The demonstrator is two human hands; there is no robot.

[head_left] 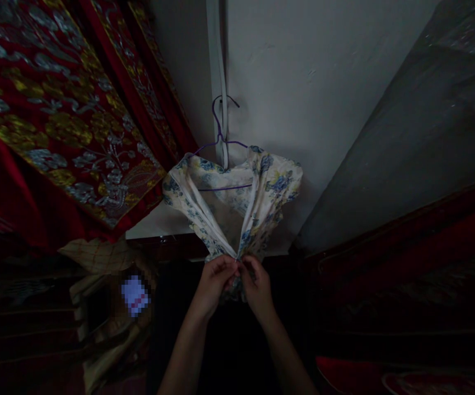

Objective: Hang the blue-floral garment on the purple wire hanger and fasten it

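Note:
A white sleeveless blouse (276,178) with blue and yellow flowers hangs on a purple wire hanger (220,137) in front of the pale wall. Its neckline makes a deep V, and the two front edges come together at my fingers. My left hand (218,280) pinches the left front edge at the bottom of the V. Right beside it, my right hand (258,282) pinches the other front edge, fingertips nearly touching the left ones. Whatever small fastening lies between the fingertips is hidden. The lower part of the blouse is mostly behind my hands and in shadow.
Red cloth with gold and silver embroidery (85,120) hangs at the left. A pale strap (221,55) runs down the wall behind the hanger hook. Grey plastic sheeting (410,131) covers the right side. Lower left, a lit pixelated patch (136,296) shows near a wooden chair-like frame (79,307).

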